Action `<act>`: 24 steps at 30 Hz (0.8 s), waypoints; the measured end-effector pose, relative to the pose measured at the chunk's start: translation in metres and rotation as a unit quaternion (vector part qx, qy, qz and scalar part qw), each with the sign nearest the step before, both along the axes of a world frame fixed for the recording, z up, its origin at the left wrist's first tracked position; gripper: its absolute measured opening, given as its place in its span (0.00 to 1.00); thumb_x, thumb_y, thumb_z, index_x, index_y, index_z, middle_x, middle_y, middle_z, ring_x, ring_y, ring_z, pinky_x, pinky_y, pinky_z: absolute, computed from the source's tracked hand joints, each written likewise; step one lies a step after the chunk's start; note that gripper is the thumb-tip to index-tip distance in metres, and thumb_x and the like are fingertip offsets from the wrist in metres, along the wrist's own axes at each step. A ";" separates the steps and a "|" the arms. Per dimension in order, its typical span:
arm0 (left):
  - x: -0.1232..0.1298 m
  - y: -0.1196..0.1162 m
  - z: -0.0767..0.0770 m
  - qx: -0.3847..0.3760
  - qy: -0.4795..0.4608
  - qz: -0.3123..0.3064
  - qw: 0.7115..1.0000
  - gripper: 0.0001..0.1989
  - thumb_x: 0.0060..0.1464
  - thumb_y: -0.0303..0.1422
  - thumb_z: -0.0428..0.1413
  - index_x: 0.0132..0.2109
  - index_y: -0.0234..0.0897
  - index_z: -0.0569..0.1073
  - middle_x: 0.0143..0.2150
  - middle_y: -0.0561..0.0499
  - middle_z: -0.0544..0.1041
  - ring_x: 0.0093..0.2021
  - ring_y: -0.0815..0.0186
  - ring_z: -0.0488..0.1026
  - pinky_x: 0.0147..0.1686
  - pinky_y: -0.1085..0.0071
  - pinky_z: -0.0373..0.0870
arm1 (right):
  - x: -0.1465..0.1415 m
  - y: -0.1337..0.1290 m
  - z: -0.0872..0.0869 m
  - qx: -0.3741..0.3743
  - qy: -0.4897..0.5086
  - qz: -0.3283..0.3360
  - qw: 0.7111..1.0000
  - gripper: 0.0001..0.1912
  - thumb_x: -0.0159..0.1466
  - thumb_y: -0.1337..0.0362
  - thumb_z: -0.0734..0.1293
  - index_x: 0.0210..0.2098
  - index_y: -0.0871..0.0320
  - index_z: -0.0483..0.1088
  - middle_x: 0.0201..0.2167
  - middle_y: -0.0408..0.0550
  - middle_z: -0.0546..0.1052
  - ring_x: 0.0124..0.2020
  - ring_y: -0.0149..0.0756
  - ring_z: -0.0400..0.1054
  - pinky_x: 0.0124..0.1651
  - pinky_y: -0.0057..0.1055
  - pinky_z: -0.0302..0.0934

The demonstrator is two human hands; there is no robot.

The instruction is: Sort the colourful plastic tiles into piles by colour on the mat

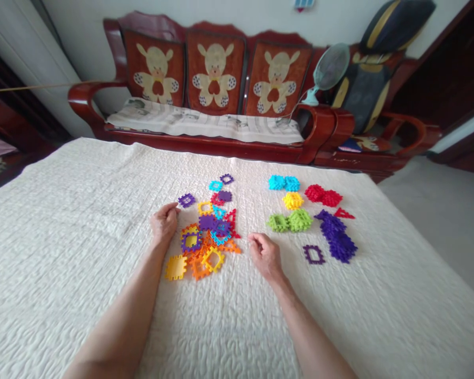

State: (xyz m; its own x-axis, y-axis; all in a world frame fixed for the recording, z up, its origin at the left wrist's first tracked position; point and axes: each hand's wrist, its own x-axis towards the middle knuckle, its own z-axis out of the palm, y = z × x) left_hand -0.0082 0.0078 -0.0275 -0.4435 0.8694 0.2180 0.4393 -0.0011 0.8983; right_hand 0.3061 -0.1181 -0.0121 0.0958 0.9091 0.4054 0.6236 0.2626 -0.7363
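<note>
My left hand (165, 223) rests at the left edge of a mixed heap of toothed plastic building pieces, fingers curled in and no piece showing between them. Just beyond its fingertips lies a purple square frame piece (186, 200), apart from the hand. The heap holds solid purple squares (207, 222), a yellow square (176, 268), orange pieces (200, 268) and red triangles (231, 221). My right hand (265, 256) is loosely closed on the cloth to the right of the heap. Nothing shows in its fingers; an orange triangle piece (231, 246) lies nearest.
Sorted piles sit on the right: blue (284, 183), yellow (293, 200), green (290, 220), red (324, 195) and purple (336, 237). A lone purple frame (313, 255) lies beside them. White quilted cloth (82, 210) covers the table. Behind stand a wooden sofa (205, 141) and a fan (331, 67).
</note>
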 end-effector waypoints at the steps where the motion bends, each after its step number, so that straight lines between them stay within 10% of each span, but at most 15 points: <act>1: 0.000 0.000 0.000 -0.001 -0.005 -0.002 1.000 0.20 0.47 0.37 0.49 0.41 0.36 0.81 0.32 0.49 0.81 0.33 0.63 0.76 0.39 0.67 0.74 | 0.000 -0.001 0.000 -0.001 0.000 -0.001 1.000 0.11 0.62 0.66 0.60 0.36 0.56 0.74 0.32 0.46 0.80 0.33 0.35 0.74 0.37 0.28 0.66; 24: -0.002 -0.008 0.022 -0.120 0.020 0.029 0.992 0.19 0.45 0.40 0.52 0.43 0.48 0.81 0.37 0.57 0.82 0.49 0.57 0.78 0.58 0.58 0.70 | -0.006 -0.004 -0.002 0.013 0.000 -0.008 1.000 0.09 0.64 0.69 0.59 0.33 0.55 0.71 0.30 0.45 0.77 0.33 0.33 0.72 0.39 0.30 0.63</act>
State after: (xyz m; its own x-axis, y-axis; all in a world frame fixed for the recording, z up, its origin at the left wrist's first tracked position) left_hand -0.0099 -0.0003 -0.0060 -0.4887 0.8720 0.0271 0.4681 0.2360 0.8516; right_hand 0.2998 -0.1226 -0.0139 0.1108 0.8966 0.4287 0.6273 0.2715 -0.7299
